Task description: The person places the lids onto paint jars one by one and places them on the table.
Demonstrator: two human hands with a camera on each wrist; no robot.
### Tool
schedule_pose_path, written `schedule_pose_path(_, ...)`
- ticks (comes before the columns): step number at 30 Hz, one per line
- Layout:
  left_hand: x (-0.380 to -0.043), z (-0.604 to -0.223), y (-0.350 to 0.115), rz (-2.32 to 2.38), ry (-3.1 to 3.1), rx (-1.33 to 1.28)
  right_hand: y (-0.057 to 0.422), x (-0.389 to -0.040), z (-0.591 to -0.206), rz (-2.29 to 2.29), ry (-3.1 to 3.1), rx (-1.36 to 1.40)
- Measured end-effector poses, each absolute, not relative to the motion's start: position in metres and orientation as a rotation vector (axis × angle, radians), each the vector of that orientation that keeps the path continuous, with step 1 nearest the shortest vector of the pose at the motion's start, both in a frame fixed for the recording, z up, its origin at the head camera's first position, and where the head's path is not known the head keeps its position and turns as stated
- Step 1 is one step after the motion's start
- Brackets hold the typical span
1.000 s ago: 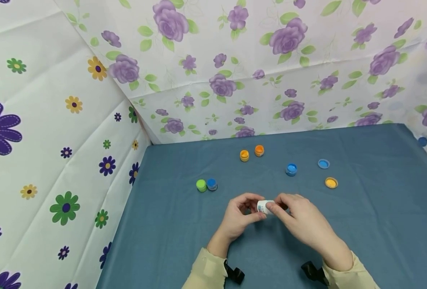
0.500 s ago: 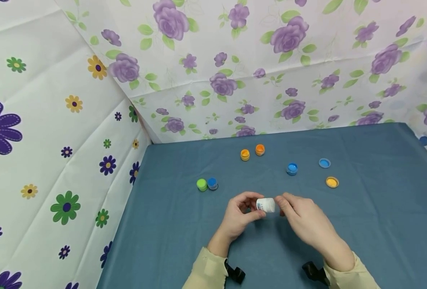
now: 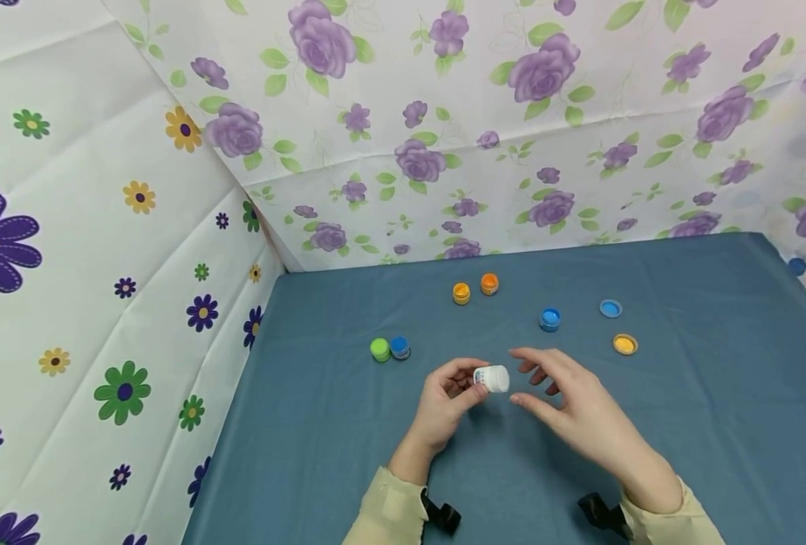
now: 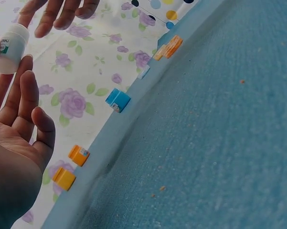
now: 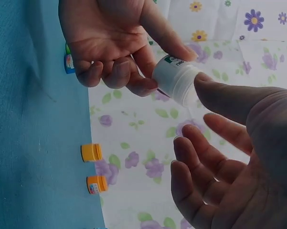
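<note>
A wall cloth (image 3: pixel 375 91) printed with purple roses hung behind a blue table cloth (image 3: pixel 307 446). Over the blue, the right hand (image 3: pixel 580 405) stood wide, thumb and fingers parted, holding nothing. The left hand (image 3: pixel 443 401) pinched a white jar (image 3: pixel 493 378) between thumb and fingers, tipped sideways, its far end facing the right hand. Good handling probably called for a firm left grip on the labelled body, leaving that end free for even fingertip contact. Farther back sat a yellow jar (image 3: pixel 461 294), an orange jar (image 3: pixel 489 284) and a flat yellow lid (image 3: pixel 625 345).
</note>
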State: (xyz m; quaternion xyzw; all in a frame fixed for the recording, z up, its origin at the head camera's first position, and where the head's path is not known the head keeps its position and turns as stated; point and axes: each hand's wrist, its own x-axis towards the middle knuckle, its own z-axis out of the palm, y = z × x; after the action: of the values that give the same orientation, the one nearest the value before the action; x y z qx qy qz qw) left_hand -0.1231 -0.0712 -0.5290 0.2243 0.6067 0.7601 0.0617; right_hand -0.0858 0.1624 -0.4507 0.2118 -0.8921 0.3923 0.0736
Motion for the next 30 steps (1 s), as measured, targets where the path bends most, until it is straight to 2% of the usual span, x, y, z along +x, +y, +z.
schedule_pose_path(17, -0.1246, -0.5306, -0.0727, 2.316, 1.8, 0.714, 0.1568, -0.0869, -0.4563, 1.178, -2.548, 0.774)
schedule_pose_path(30, -0.1245, -0.5317, -0.0719, 2.324, 1.777, 0.776, 0.1537, -0.0876, -0.457, 1.182, -2.565, 0.726)
